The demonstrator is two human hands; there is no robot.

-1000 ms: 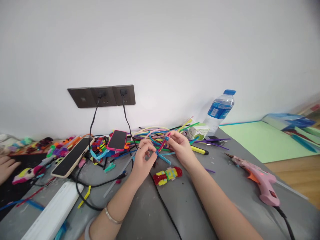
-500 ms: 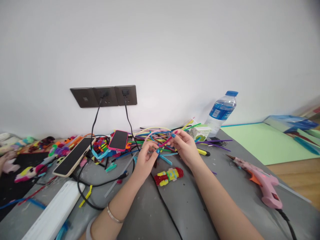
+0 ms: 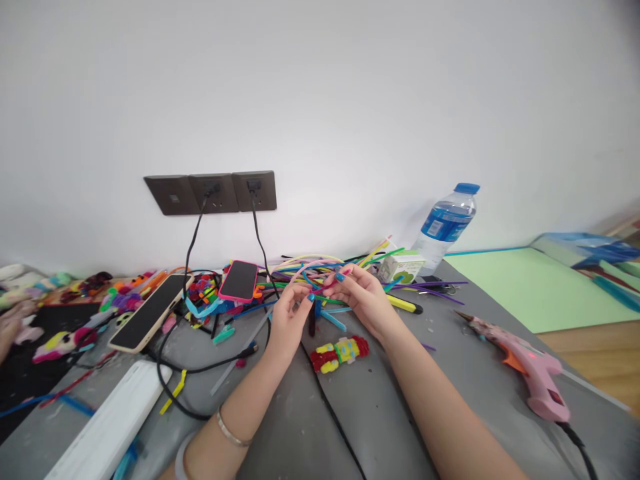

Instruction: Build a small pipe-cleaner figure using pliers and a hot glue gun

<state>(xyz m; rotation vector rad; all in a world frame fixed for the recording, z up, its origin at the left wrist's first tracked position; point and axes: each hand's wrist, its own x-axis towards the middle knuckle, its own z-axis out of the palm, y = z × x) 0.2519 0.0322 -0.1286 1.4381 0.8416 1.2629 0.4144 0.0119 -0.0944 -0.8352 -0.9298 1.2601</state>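
Note:
A short pink-red pipe cleaner (image 3: 324, 289) spans the gap between my two hands, above the grey table. My left hand (image 3: 295, 313) pinches its left end between thumb and forefinger. At the other end, my right hand (image 3: 363, 293) is closed on it with thumb and fingertips. Just below the hands lies a small red and yellow pipe-cleaner figure (image 3: 339, 354), untouched. Behind them spreads a heap of colourful pipe cleaners (image 3: 320, 263), partly hidden by my fingers. A yellow cutter knife (image 3: 405, 305) rests beside my right wrist.
A pink glue gun (image 3: 530, 373) lies at the right, a water bottle (image 3: 447, 227) leans by the wall. Two phones (image 3: 239, 281), black cables (image 3: 187, 360) and a white power strip (image 3: 110, 420) occupy the left. Another person's hand (image 3: 10, 327) shows at the far left edge.
My right hand has shifted slightly left and down, closer to my left hand, leaving less of the pipe cleaner showing between them. The whole view has moved slightly.

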